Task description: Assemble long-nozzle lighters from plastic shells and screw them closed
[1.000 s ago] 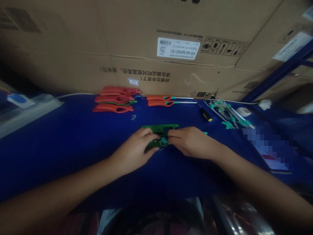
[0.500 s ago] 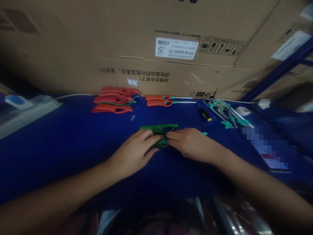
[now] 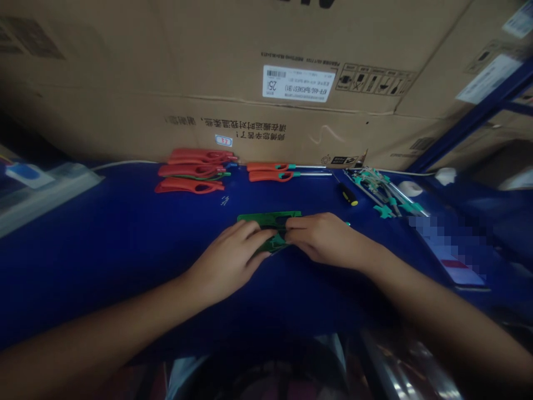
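blue workbench | cardboard carton behind, red lighters lying in rows | green plastic casing mid-bench, gripped between left hand and right hand | risk: a loosened finger lets the small teal piece slip out

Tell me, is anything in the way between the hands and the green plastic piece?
No, nothing visible is in the way. The left hand and the right hand both touch the green plastic piece directly.
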A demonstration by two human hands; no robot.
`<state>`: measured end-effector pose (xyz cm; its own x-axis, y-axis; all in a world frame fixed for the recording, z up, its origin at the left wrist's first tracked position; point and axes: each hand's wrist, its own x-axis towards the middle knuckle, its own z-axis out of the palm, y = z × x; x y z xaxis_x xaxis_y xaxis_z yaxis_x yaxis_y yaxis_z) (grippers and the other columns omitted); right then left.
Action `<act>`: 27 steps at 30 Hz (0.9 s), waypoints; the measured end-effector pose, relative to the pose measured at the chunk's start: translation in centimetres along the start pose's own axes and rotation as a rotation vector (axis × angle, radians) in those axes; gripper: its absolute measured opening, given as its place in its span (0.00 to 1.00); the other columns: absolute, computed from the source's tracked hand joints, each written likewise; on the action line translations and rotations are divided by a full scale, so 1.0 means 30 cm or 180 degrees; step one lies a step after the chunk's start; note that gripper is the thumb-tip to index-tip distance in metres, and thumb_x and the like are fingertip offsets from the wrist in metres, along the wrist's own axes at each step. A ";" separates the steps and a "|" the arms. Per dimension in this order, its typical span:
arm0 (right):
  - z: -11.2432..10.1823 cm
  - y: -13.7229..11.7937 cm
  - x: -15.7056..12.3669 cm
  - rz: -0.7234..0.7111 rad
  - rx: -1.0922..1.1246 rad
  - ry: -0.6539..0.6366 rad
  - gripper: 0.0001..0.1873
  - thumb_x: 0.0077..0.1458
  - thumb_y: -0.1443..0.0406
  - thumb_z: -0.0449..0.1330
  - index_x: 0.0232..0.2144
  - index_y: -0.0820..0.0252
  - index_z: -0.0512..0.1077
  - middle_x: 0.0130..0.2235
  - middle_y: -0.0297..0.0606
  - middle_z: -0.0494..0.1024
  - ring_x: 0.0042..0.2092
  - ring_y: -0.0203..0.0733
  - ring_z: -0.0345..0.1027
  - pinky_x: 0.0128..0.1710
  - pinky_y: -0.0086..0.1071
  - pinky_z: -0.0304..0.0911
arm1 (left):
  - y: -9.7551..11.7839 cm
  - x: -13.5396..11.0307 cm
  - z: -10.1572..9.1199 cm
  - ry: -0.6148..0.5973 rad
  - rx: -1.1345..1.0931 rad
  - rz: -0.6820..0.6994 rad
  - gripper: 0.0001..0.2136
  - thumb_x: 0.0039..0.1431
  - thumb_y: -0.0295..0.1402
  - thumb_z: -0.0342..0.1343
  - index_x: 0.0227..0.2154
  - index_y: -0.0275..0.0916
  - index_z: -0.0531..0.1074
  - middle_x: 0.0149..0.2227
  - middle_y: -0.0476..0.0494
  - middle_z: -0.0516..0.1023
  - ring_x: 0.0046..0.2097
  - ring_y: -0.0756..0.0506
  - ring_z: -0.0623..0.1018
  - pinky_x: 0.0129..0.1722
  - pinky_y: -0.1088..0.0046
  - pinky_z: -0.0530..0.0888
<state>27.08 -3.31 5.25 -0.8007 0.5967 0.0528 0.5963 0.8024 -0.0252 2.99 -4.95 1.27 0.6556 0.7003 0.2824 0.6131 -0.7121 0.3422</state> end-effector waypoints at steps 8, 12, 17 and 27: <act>0.005 0.003 0.000 -0.0095 -0.0031 0.0004 0.11 0.64 0.72 0.54 0.35 0.61 0.76 0.36 0.37 0.77 0.33 0.37 0.69 0.31 0.31 0.56 | 0.000 0.001 -0.002 -0.0014 0.0125 0.0067 0.15 0.69 0.32 0.52 0.56 0.43 0.72 0.44 0.42 0.71 0.47 0.40 0.72 0.51 0.56 0.74; 0.008 0.029 -0.006 -0.0159 0.0550 0.0199 0.11 0.66 0.69 0.54 0.37 0.60 0.77 0.37 0.37 0.78 0.37 0.37 0.72 0.35 0.29 0.61 | 0.004 0.001 -0.007 -0.0066 0.0313 0.0164 0.17 0.70 0.32 0.50 0.59 0.45 0.71 0.43 0.41 0.71 0.46 0.40 0.72 0.48 0.57 0.75; 0.005 0.112 -0.025 0.0037 0.1262 0.0849 0.11 0.65 0.63 0.56 0.37 0.61 0.77 0.39 0.40 0.78 0.36 0.36 0.72 0.37 0.29 0.64 | -0.005 -0.004 -0.009 -0.0078 0.0313 0.0179 0.19 0.70 0.32 0.50 0.62 0.45 0.68 0.44 0.41 0.72 0.47 0.40 0.73 0.50 0.57 0.75; -0.001 0.443 -0.137 0.3499 -0.0367 0.0791 0.13 0.60 0.66 0.56 0.43 0.60 0.79 0.49 0.47 0.79 0.47 0.48 0.75 0.47 0.34 0.67 | -0.011 -0.004 -0.025 -0.0063 0.0393 0.0300 0.19 0.70 0.34 0.50 0.62 0.46 0.68 0.50 0.40 0.74 0.51 0.40 0.73 0.52 0.56 0.74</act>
<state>38.28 4.89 4.72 0.1866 0.9485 0.2558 0.9816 -0.1692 -0.0888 2.37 -4.76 1.78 0.7206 0.6298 0.2901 0.5972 -0.7763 0.2018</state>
